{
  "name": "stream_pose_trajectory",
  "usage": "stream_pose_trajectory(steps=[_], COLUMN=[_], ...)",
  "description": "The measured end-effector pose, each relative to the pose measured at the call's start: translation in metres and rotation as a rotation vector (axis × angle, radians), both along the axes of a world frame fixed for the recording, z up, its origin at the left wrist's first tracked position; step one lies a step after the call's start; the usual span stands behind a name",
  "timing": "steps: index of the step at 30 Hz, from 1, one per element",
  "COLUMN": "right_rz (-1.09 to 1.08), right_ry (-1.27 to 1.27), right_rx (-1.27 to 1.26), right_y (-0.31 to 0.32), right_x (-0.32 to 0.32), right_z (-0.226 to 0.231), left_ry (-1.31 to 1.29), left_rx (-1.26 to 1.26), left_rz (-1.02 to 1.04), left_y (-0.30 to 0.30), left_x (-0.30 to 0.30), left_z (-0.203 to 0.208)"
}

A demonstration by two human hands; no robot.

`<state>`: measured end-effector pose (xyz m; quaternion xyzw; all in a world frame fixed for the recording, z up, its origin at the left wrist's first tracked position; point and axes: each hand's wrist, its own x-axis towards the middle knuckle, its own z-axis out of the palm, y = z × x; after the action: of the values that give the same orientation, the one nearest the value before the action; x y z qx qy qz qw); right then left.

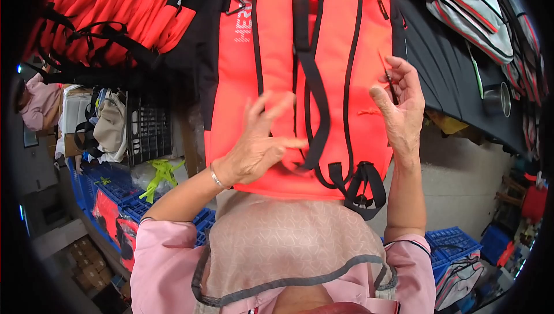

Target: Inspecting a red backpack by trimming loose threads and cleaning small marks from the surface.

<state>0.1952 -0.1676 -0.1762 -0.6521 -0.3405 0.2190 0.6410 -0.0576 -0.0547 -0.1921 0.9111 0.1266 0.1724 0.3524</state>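
Observation:
A bright coral-red backpack [277, 43] lies in front of me with its shoulder-strap side up. Over the backpack's lower middle, my left hand [262, 141] has its fingers apart and slightly smeared by motion. The index finger reaches toward a loose black webbing strap [314, 92], and I cannot tell whether it touches it. At the right edge of the backpack, my right hand [402, 103] is closed on a small, slim tool [390, 83] with a dark body and a thin pointed tip facing up. Black buckle straps [365, 190] hang at the backpack's lower right corner.
Several red bags [133, 8] are stacked at the far left. Grey bags with red piping [467, 11] lie at the far right, near a metal cup [497, 100] on the black-covered table [441, 77]. A black crate [149, 126] stands left; blue crates [453, 245] sit lower down.

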Motion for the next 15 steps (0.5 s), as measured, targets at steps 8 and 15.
stream_pose_trajectory(steps=[8, 15], right_rz=[0.086, 0.625], right_ry=[-0.12, -0.579], right_rx=[-0.056, -0.216], right_y=[-0.013, 0.005], right_x=[-0.026, -0.061], right_z=[0.018, 0.015], left_ry=[0.325, 0.195], left_rx=[-0.937, -0.929], left_rz=[0.453, 0.404], left_y=[-0.024, 0.001], left_x=[-0.046, -0.013], left_z=[0.009, -0.009])
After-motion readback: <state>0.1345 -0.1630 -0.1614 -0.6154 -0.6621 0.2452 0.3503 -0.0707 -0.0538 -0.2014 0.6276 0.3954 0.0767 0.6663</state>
